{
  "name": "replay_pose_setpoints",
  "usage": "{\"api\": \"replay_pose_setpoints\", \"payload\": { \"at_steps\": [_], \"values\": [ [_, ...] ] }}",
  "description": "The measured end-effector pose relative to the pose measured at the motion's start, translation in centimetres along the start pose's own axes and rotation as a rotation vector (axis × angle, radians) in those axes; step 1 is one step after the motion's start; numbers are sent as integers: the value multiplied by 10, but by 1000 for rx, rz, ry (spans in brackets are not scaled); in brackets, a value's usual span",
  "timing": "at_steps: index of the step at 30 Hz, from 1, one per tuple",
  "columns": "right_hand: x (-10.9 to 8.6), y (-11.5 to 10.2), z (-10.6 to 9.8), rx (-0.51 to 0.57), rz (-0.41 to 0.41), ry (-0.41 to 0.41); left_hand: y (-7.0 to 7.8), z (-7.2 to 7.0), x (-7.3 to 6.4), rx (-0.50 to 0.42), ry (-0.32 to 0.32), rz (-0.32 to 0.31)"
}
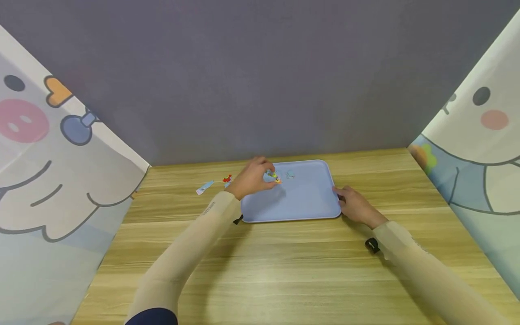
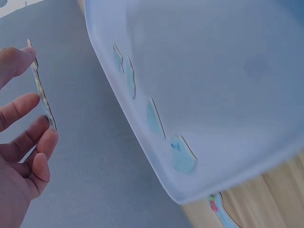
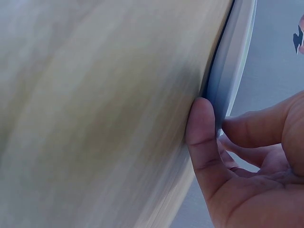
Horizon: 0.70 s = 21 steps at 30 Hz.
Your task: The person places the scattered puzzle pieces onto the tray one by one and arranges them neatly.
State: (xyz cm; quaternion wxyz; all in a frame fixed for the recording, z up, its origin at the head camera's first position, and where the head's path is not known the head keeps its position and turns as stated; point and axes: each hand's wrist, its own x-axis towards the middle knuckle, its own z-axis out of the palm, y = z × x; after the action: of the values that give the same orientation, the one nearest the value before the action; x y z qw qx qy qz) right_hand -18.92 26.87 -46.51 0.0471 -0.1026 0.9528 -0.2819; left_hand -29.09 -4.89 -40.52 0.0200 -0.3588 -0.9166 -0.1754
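Note:
My left hand (image 1: 251, 178) is over the left part of a pale blue tray (image 1: 304, 196). Between thumb and fingertips it pinches a thin, colourful puzzle piece (image 2: 42, 97), seen edge-on in the left wrist view. Several flat light-blue puzzle pieces lie in the tray along one side, one of them (image 2: 184, 156) near a corner; in the head view a piece (image 1: 290, 174) shows by the far rim. At the tray's right edge, my right hand (image 1: 354, 205) grips the rim (image 3: 237, 61), thumb on one side and a finger on the other.
Left of the tray, on the wooden table (image 1: 284, 271), lie a pale blue piece (image 1: 205, 187) and a piece with a red figure (image 1: 227, 179). A grey panel (image 1: 260, 81) rises behind the table. Cartoon-printed sheets (image 1: 40, 180) hang at both sides.

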Motion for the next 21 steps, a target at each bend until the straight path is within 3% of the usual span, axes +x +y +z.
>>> {"api": "replay_pose_setpoints", "payload": {
  "at_steps": [11, 21],
  "values": [
    [0, -1, -3, -13, -35, 18, 11, 12, 17, -42, -23, -5],
    [1, 0, 0, -4, -24, 14, 19, 28, 32, -31, -67, 46]
  ]
}}
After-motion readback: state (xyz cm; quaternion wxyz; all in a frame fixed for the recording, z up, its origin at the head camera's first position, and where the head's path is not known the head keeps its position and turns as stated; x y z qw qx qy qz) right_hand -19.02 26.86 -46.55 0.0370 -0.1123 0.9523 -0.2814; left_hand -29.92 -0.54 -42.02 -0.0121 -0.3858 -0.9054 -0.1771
